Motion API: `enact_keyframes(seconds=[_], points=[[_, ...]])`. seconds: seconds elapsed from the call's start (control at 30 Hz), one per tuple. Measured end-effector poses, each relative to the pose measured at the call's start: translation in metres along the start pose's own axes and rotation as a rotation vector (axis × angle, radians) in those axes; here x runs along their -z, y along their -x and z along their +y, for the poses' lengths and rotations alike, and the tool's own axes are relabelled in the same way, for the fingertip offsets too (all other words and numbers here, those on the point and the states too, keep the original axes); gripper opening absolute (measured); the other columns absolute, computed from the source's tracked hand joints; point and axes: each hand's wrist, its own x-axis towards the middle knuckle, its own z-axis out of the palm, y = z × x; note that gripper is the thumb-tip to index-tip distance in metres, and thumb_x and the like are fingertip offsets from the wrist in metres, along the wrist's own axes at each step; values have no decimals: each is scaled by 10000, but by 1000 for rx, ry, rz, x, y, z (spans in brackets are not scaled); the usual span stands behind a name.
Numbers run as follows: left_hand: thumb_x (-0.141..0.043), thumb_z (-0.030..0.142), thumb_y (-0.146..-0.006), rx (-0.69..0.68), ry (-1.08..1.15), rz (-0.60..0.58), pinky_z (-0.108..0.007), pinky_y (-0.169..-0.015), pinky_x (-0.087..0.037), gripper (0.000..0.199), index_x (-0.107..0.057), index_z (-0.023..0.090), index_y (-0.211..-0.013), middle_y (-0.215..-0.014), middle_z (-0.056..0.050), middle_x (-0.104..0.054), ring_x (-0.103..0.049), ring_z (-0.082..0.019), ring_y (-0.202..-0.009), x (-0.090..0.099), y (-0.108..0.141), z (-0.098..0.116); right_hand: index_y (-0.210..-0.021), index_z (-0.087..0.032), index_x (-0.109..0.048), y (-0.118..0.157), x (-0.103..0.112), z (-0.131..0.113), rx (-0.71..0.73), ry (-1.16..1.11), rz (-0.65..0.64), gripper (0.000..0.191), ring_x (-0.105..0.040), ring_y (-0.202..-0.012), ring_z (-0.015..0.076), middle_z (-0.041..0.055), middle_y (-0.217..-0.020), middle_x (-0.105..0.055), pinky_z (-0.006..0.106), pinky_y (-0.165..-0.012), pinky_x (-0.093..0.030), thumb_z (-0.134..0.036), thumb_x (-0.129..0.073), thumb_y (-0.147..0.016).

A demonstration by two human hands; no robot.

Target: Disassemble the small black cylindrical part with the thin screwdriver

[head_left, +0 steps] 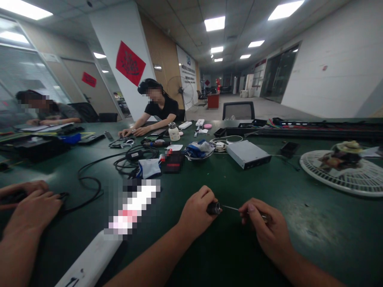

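My left hand is closed around a dark cylindrical part, whose round open end faces right. To its right, my right hand grips a thin screwdriver-like tool by its handle. The metal shaft of the tool points left at the end of the cylinder. Whether the tip touches the cylinder is too small to tell. Both hands are low over the green table.
Behind my hands lie a silver box, a blue and white cloth bundle and black cables. A white fan grille is at the right. Another person's hands are at the left, and two people sit across the table.
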Motion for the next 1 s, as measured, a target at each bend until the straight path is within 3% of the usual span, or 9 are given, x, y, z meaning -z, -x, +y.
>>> enact_keyframes(seconds=[0.37, 0.57, 0.67, 0.73, 0.77, 0.93, 1.0], points=[[-714, 101, -759, -31, -71, 11, -357, -828, -473, 353, -709, 279, -1064, -1065, -35, -582, -554, -206, -924, -1, 2, 0, -883, -207, -690, -1, -5, -1, 54, -28, -171, 306, -616, -687, 178, 30, -745, -629, 294, -623, -460, -330, -446, -1020], [-660, 66, -765, 0, -92, -2, -380, -836, -480, 444, -702, 306, -1136, -1091, -39, -586, -542, -222, -944, 1, 2, 0, -763, -203, -644, -2, -3, -3, 33, 72, 29, 301, -590, -632, 177, 23, -706, -603, 297, -593, -448, -364, -516, -984], [-636, 56, -750, -1, -90, -8, -396, -856, -482, 491, -680, 298, -1175, -1111, -42, -582, -546, -228, -956, 1, 2, -1, -977, -211, -674, -4, -3, 2, -52, 29, 113, 239, -642, -674, 194, 39, -794, -668, 290, -567, -473, -408, -538, -974], [-639, 70, -738, -2, -77, -8, -403, -869, -485, 499, -669, 280, -1189, -1127, -48, -574, -553, -229, -960, 1, 3, -1, -1174, -230, -635, -5, -4, 6, -123, 15, 77, 297, -667, -675, 199, 41, -830, -705, 290, -551, -484, -423, -501, -993], [-641, 77, -732, -2, -68, -9, -405, -876, -487, 497, -667, 273, -1188, -1135, -51, -570, -557, -230, -963, 1, 3, -1, -1185, -240, -632, -6, -4, 7, -134, 50, 35, 293, -669, -677, 200, 39, -830, -711, 300, -575, -496, -414, -485, -1001], [-644, 96, -719, 1, -14, -34, -389, -903, -503, 460, -674, 248, -1152, -1137, -59, -553, -566, -226, -977, 1, 2, 0, -949, -258, -677, -9, -11, 12, -62, 317, -131, 81, -656, -857, 246, 59, -976, -682, 385, -755, -527, -292, -671, -876], [-643, 104, -726, 3, -1, -39, -379, -898, -511, 444, -677, 245, -1145, -1130, -59, -550, -569, -221, -971, 1, 2, 1, -907, -256, -658, -9, -13, 11, -69, 343, -174, 126, -651, -854, 249, 59, -990, -668, 388, -745, -533, -238, -731, -805]])
